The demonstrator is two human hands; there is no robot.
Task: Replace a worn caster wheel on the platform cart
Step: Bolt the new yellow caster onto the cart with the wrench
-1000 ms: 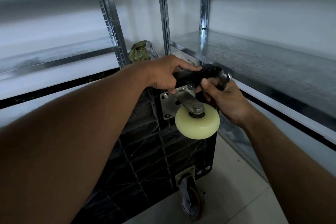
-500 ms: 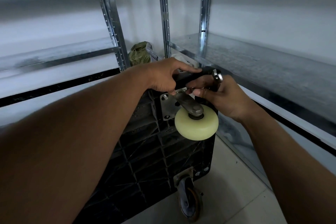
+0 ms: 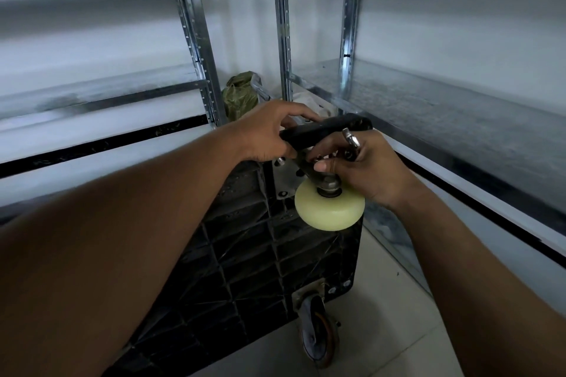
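Observation:
The black platform cart is tipped on its side with its ribbed underside facing me. At its upper corner a cream caster wheel hangs on a metal bracket with a mounting plate. My left hand grips the cart's black top edge just above the plate. My right hand holds a small metal wrench, with its thumb and fingertips at the bracket beside the wheel. A worn dark caster sits at the cart's lower corner, near the floor.
Metal shelving stands on the left and on the right, close to the cart. A green bag lies in the corner behind the cart. Pale floor tiles show on the right.
My right hand has shifted left toward the bracket, and the wrench has swung in with it. My left hand keeps its grip on the cart edge.

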